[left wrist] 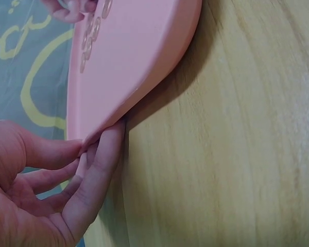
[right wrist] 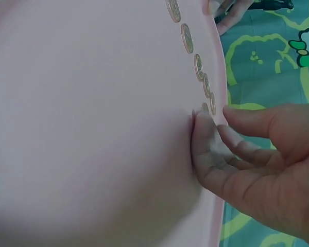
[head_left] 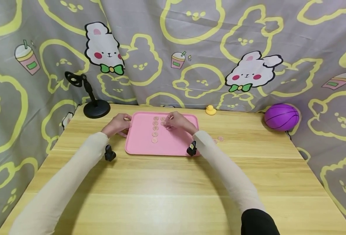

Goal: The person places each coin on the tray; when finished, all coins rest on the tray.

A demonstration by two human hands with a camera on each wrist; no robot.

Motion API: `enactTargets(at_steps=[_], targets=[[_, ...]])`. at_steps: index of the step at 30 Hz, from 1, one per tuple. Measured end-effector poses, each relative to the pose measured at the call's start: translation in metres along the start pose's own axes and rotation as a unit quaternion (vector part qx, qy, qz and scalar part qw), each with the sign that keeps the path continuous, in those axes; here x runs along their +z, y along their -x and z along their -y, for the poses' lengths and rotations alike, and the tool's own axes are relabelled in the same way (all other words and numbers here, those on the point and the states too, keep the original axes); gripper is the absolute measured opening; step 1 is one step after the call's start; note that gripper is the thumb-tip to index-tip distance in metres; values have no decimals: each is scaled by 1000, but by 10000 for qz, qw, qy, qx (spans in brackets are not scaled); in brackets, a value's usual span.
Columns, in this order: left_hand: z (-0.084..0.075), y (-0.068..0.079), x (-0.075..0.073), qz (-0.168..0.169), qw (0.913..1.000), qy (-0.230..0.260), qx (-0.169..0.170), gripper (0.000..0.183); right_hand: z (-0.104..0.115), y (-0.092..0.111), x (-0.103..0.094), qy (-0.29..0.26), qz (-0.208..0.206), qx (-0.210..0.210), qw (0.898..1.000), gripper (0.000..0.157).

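Note:
A pink rectangular tray (head_left: 175, 148) lies on the wooden table. My left hand (head_left: 118, 124) pinches its left rim, thumb on top and fingers underneath, as the left wrist view shows. Several round gold-coloured coins (head_left: 155, 128) stand in a column on the tray, and another coin (head_left: 162, 118) starts a second column to their right. Over the tray, my right hand (head_left: 177, 120) has its fingertips down at a coin (right wrist: 205, 107) just below that one. In the right wrist view, its thumb stays apart from the fingers.
Two small discs (head_left: 220, 138) lie on the table right of the tray, partly behind the right sleeve. A yellow rubber duck (head_left: 210, 110) and a purple ball (head_left: 281, 117) stand along the back. At back left is a black stand (head_left: 96, 108). A patterned curtain (head_left: 149, 75) surrounds the table.

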State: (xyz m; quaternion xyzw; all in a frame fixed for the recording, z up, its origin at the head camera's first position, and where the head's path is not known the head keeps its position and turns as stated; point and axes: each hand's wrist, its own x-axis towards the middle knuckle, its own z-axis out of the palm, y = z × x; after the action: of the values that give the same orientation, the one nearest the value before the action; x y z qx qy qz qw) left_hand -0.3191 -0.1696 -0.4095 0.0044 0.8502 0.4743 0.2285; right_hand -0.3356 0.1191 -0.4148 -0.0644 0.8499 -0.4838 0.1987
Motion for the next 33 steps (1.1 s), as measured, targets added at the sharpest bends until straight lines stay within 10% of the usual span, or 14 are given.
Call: enactTargets(at_steps=[15, 33], targets=[[7, 2, 2, 22, 10000, -51, 26, 54, -26, 37, -51, 1115, -65, -698, 9913, 23], [0, 1, 0, -13, 10000, 0, 43, 56, -80, 111, -133, 832, -320, -399, 9952, 25]])
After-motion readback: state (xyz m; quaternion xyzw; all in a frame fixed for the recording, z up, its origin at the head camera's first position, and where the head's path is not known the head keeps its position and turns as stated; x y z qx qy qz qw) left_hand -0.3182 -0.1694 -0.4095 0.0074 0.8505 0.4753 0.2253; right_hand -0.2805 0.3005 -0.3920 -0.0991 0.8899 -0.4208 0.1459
